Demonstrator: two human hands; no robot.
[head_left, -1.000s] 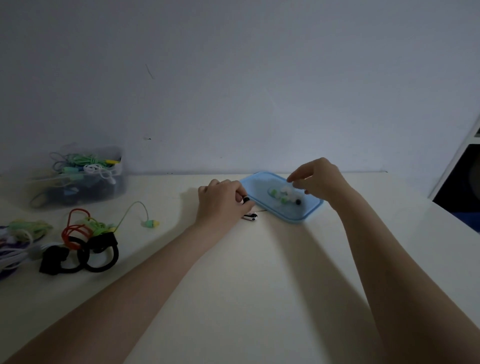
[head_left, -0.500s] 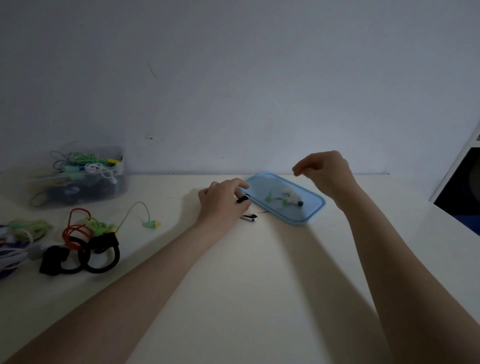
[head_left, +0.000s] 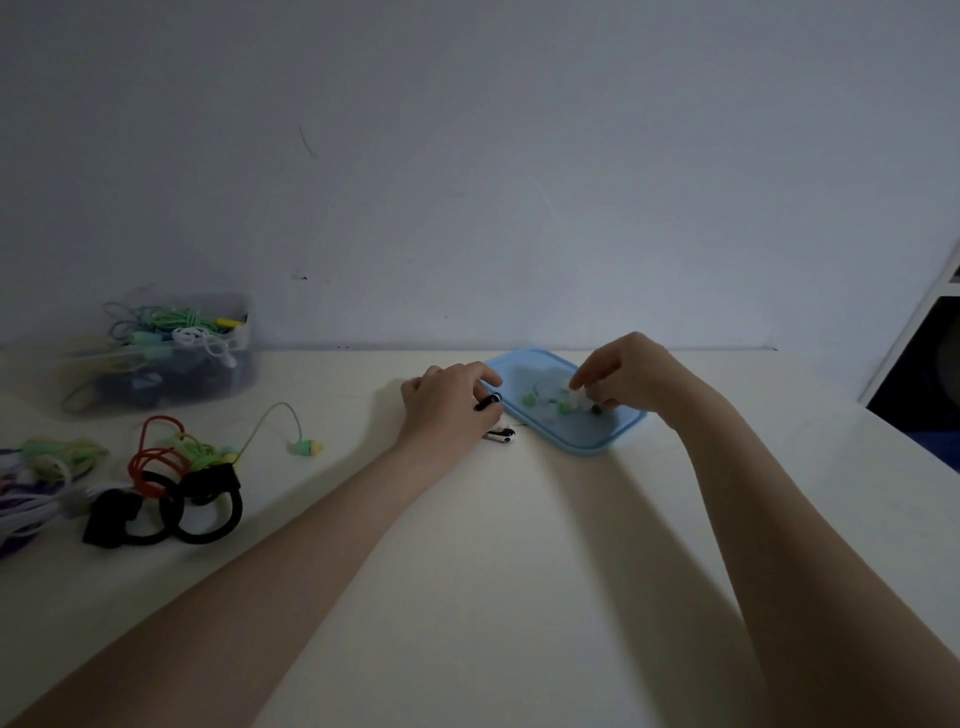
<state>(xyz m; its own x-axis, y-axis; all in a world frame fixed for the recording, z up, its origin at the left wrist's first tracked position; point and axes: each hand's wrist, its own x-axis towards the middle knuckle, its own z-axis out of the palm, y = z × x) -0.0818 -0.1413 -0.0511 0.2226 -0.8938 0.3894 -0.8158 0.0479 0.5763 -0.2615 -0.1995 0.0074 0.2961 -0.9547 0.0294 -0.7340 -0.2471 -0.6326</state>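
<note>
Over the blue lid, right hand pinched an ear tip, probably soft and light; left hand held an earbud by its stem.

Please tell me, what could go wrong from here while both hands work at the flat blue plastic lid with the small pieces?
1. The flat blue plastic lid has only a low rim, so the right hand, pinching a small white piece, may flick the small green pieces off it.
2. The left hand holds a black-and-white earbud at its fingertips; it could slip.
3. A second black-and-white earbud lies loose beside that hand and may get knocked away.
</note>
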